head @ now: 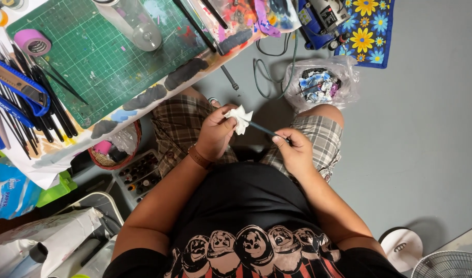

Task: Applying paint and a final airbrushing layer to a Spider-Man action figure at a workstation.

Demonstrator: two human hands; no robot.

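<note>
Near the centre of the frame, over the lap, the left hand (215,135) pinches a crumpled white tissue (240,119) around the tip of a thin dark paintbrush (264,129) — fingers closed tight on it. The right hand (295,150) grips the brush's handle end, fingers curled shut. A green cutting mat (99,56) lies upper left.

blue-white packet (12,191) lower left, clear bag (344,69)

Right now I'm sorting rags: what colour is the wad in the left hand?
White, the tissue wad, seen in the head view.
</note>
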